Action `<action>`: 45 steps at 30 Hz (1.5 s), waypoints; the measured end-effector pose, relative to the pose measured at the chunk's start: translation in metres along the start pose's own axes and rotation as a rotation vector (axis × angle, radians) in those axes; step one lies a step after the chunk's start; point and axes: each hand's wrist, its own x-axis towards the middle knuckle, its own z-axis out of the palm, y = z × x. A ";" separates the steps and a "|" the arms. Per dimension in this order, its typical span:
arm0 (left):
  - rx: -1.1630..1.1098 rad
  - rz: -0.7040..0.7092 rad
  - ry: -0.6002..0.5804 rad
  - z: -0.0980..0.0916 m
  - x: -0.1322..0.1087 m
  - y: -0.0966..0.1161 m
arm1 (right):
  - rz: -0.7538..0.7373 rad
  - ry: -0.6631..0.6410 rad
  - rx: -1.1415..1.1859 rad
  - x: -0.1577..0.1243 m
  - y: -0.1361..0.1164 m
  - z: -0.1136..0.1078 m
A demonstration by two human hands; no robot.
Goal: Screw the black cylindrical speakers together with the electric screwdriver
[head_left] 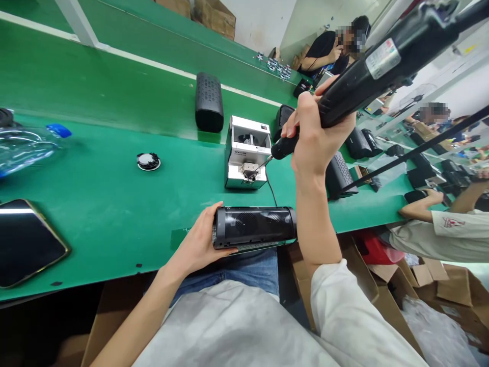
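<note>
My left hand grips the left end of a black speaker housing at the front edge of the green table. Raised above the table on the right, my right hand is wrapped round a black electric screwdriver. Its thin bit points down and left, with the tip at the metal front part of a white screw feeder. The feeder stands just beyond the housing. Whether a screw is on the bit is too small to tell.
A black speaker cover stands behind the feeder. A round part, a phone and a plastic bottle lie to the left. More black housings are at the right. Other people work farther right, and cardboard boxes stand below.
</note>
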 end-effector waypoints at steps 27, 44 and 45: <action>0.033 0.003 0.026 0.000 0.001 -0.002 | -0.020 0.021 -0.056 -0.009 -0.033 -0.046; 0.067 -0.026 0.028 -0.002 0.000 -0.002 | -0.317 0.447 0.128 0.028 -0.022 -0.068; 0.066 -0.028 0.030 -0.002 -0.001 -0.002 | -0.250 0.354 0.081 0.031 -0.015 -0.062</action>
